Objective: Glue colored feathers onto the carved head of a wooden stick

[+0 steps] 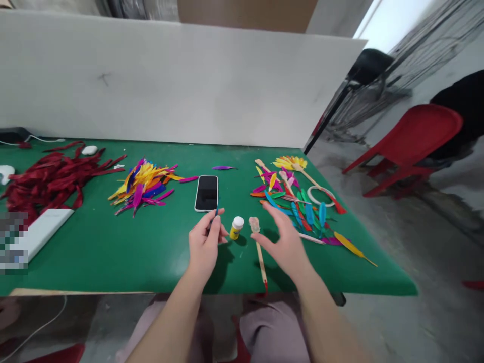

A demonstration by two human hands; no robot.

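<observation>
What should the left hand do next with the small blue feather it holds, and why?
Probably bring the blue feather to the glue-coated tip of the wooden stick. The left hand pinches it beside the glue bottle, and the right hand hovers open.

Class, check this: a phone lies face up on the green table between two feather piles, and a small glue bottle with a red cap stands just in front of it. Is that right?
Not quite. The head view shows the glue bottle has a white cap, not red. The rest holds: the phone lies face up on the green table between the feather piles.
</observation>
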